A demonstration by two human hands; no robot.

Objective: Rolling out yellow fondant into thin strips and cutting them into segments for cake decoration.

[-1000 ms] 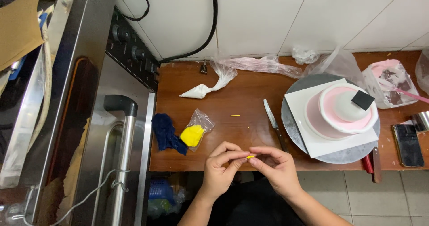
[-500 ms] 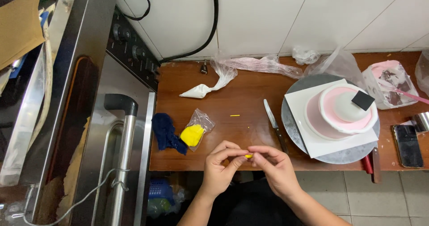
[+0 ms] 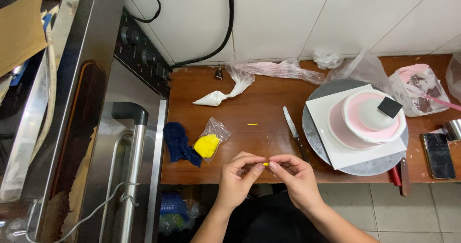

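My left hand (image 3: pixel 237 179) and my right hand (image 3: pixel 295 175) meet at the front edge of a brown wooden table (image 3: pixel 259 103). Together their fingertips pinch a tiny yellow piece of paste (image 3: pixel 265 164). A clear bag with a yellow lump (image 3: pixel 207 144) lies left of my hands, next to a dark blue lump (image 3: pixel 180 143). A thin yellow sliver (image 3: pixel 252 124) rests on the table beyond my hands. A knife (image 3: pixel 294 131) lies to the right of it.
A pink and white cake (image 3: pixel 372 115) with a black square on top stands on white card on a grey turntable (image 3: pixel 317 132). A white piping bag (image 3: pixel 221 95), a pink-smeared tub (image 3: pixel 418 87), a phone (image 3: pixel 438 155) and a steel oven (image 3: pixel 120 142) surround the table.
My fingertips have drawn closer together around the yellow piece, which now shows less between them. Everything on the table stays where it was.
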